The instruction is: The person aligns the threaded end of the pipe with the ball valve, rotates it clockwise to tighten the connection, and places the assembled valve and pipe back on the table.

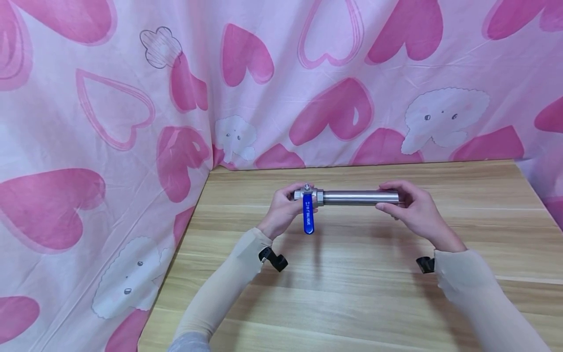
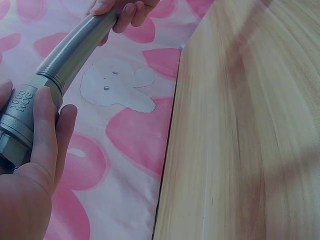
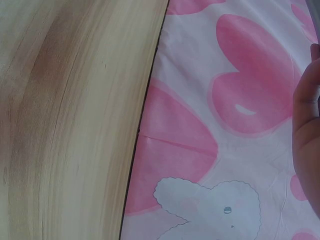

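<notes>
A steel ball valve [image 1: 309, 196] with a blue lever handle [image 1: 308, 217] is joined to a steel pipe [image 1: 360, 197], held level above the wooden table [image 1: 352, 293]. My left hand [image 1: 283, 208] grips the valve body [image 2: 20, 125], fingers curled round it. My right hand [image 1: 409, 205] holds the pipe's far end between fingers and thumb. In the left wrist view the pipe [image 2: 75, 50] runs up to the right hand's fingers [image 2: 127, 12]. The right wrist view shows only an edge of my right hand [image 3: 307, 130].
A pink cloth with hearts and white cartoon shapes [image 1: 132, 122] hangs behind the table and down its left side. The table's back edge [image 1: 360, 166] lies just beyond the hands. Bare wood stretches in front of the hands.
</notes>
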Motion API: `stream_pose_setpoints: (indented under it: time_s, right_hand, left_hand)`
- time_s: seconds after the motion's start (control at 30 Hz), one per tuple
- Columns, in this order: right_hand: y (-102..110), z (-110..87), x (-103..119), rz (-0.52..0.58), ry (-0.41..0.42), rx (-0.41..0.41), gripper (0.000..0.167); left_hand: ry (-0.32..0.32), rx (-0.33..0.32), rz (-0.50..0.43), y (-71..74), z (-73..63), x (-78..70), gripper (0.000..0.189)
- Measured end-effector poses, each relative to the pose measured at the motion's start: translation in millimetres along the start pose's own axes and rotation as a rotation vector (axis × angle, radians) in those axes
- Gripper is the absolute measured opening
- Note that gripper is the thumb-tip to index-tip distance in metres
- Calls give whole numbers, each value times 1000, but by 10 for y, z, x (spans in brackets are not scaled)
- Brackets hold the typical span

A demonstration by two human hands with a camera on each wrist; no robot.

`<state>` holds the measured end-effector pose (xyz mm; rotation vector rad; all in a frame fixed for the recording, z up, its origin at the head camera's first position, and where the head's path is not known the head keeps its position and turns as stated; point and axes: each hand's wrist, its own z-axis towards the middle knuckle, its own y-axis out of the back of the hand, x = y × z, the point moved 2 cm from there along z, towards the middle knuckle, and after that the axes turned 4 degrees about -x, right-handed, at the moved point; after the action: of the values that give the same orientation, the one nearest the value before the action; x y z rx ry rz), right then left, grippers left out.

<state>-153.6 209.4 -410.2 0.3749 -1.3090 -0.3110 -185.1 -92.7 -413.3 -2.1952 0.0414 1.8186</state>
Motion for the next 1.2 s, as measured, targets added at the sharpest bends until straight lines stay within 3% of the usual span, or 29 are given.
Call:
stream_pose_setpoints:
  time_s: [0.63,1.2]
  right_hand:
    - [-11,27,-32,71,31,29,36]
    - [-27,36,-30,89,10,34,26]
  left_hand:
    - [-7,22,25,-8,-20,-11,42]
    - [14,21,25,-28,-46,-9,42]
